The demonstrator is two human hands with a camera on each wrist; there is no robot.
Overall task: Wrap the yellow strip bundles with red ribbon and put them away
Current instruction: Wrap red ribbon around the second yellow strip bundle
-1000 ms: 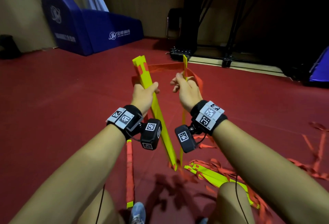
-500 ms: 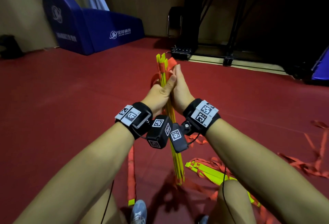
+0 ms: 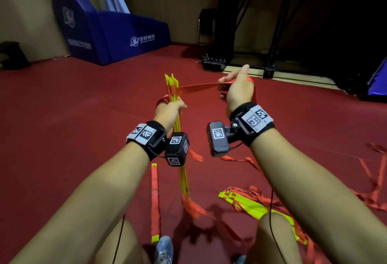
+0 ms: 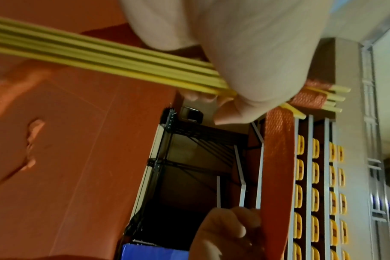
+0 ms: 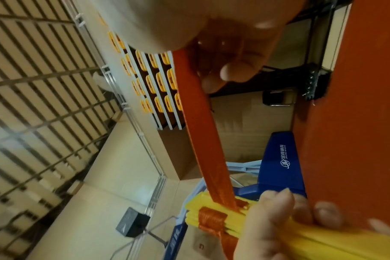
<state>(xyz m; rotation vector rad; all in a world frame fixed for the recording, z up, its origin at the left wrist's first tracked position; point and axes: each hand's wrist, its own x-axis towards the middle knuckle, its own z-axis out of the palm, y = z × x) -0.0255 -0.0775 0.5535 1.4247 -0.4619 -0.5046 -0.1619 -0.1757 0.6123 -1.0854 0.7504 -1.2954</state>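
Above the floor [image 3: 62,138], your left hand [image 3: 169,111] grips the yellow strip bundle [image 3: 172,80], covering its middle. Your right hand [image 3: 238,92] pinches the red ribbon [image 3: 199,87], whose end is hidden.

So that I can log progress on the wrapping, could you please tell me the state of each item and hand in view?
Held bundle: roughly upright, strips gathered together.
Left hand: grips the held bundle.
Red ribbon: looped near the bundle's top, then stretched taut sideways.
Right hand: holds the taut ribbon.
Floor bundle: lying flat, tangled in red ribbon.
Red strip: lying loose on the floor.
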